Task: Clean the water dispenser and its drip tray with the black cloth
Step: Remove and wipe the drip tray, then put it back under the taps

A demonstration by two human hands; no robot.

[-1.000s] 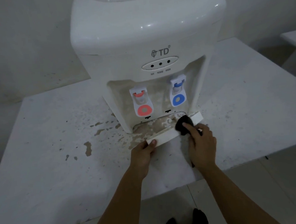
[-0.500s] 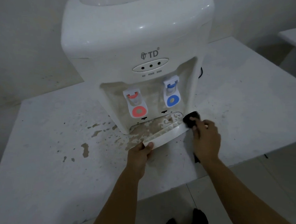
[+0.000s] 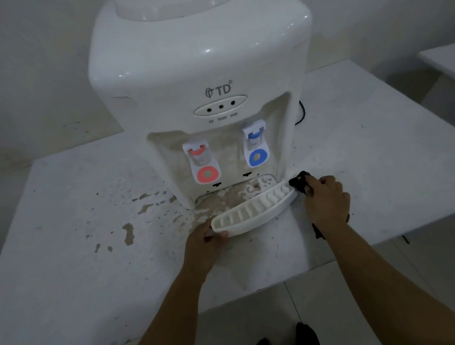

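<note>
Left hand [image 3: 202,243] pinches light, stiff drip tray [image 3: 252,214] by its end; right hand [image 3: 325,201] grips soft black cloth [image 3: 299,181].

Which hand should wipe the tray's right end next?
Right. The right hand already grips the black cloth beside the drip tray's right end; the left hand is busy holding its left end.

drip tray [image 3: 252,216] before water dispenser [image 3: 204,94], on table [image 3: 67,260]
</note>
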